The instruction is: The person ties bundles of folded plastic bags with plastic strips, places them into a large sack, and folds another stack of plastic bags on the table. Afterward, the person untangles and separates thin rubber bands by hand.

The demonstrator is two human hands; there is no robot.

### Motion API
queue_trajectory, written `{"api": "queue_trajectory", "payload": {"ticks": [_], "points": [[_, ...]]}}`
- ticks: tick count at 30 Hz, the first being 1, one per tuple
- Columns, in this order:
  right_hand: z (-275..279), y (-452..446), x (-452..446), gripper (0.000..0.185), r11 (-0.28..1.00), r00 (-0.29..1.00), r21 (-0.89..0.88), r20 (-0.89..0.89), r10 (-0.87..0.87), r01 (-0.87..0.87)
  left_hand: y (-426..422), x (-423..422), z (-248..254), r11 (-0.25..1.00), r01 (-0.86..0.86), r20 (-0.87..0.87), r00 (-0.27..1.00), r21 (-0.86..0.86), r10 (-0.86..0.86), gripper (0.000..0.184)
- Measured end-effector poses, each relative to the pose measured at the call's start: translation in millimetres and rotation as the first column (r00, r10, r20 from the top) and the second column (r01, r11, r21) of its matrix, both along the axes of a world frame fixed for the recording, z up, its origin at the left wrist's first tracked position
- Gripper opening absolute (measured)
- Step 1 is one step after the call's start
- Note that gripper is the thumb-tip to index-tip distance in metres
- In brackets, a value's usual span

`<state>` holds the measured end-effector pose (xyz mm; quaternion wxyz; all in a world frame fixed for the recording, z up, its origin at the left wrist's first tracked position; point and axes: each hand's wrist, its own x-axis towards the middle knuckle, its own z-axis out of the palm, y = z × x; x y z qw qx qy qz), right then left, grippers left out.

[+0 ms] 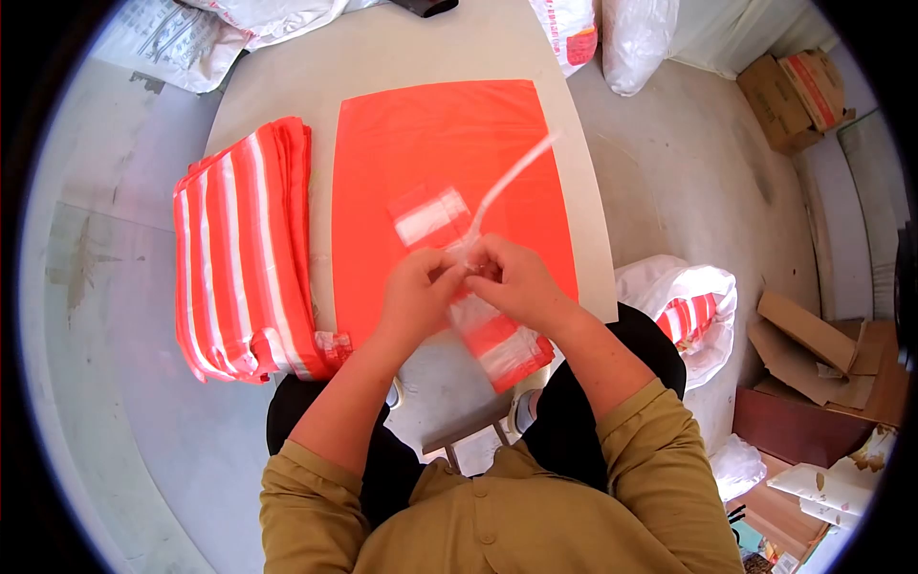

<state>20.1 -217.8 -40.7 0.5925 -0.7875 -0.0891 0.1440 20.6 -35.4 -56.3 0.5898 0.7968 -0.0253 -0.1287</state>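
Observation:
My left hand point(419, 292) and my right hand point(521, 284) meet over the near part of a red plastic sheet point(421, 134). Both have their fingers pinched on a thin white strip point(512, 177), whose blurred free end sticks up to the right. The strip passes at the middle of a narrow folded bundle of red-and-white plastic point(507, 352). One end of the bundle shows beyond my hands, the other hangs toward my lap. My fingers hide where the strip meets it, so I cannot tell whether it is knotted.
A thick folded stack of red-and-white striped plastic point(239, 253) lies at the table's left edge. White sacks point(639, 43) stand past the table point(287, 96). An open white bag point(703, 325) with striped plastic is on the right, near cardboard boxes point(789, 100).

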Motion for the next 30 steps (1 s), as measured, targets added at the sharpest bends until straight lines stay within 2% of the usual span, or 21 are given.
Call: {"api": "queue_trajectory", "payload": {"ticks": [3, 6, 9, 12, 15, 18, 21, 24, 27, 30], "points": [[-5, 1, -2, 0.011, 0.992, 0.979, -0.127, 0.201, 0.032, -0.006, -2, 0, 3, 1.000, -0.013, -0.009, 1.000, 0.001, 0.013, 0.013], [-10, 6, -1, 0.018, 0.969, 0.842, -0.220, 0.539, 0.023, 0.114, -3, 1, 5, 0.999, 0.016, 0.038, 0.999, 0.030, -0.017, 0.015], [-9, 9, -1, 0.020, 0.953, 0.776, -0.238, 0.631, 0.007, 0.185, -8, -1, 9, 0.982, 0.024, 0.239, 0.969, 0.186, -0.069, 0.011], [-12, 11, 2, 0.025, 0.960, 0.728, -0.180, 0.685, -0.034, 0.214, -9, -7, 13, 0.955, 0.030, 0.318, 0.939, 0.296, -0.128, 0.009], [-18, 9, 5, 0.021, 0.958, 0.727, -0.203, 0.687, -0.007, 0.200, -7, -8, 15, 0.926, 0.040, 0.339, 0.924, 0.375, -0.177, 0.010], [-19, 6, 6, 0.019, 0.976, 0.763, -0.149, 0.646, -0.024, 0.156, -5, -9, 8, 0.943, 0.016, 0.362, 0.921, 0.332, -0.143, 0.010], [-18, 4, 4, 0.014, 0.979, 0.857, -0.181, 0.515, 0.009, 0.099, -4, -9, 1, 0.980, 0.003, 0.221, 0.974, 0.201, -0.048, 0.011], [-9, 7, -1, 0.017, 0.989, 0.967, -0.082, 0.235, -0.104, 0.126, -3, -7, 1, 0.988, -0.004, 0.159, 0.987, 0.154, -0.021, 0.012], [-10, 3, 6, 0.022, 0.993, 0.996, 0.102, -0.072, -0.049, 0.056, -2, -6, 6, 0.985, 0.011, 0.126, 0.992, 0.174, -0.033, 0.012], [-3, 1, 4, 0.023, 1.000, 0.999, -0.010, 0.043, 0.008, -0.008, -1, -5, -1, 0.990, 0.016, 0.104, 0.994, 0.140, -0.031, 0.011]]}}
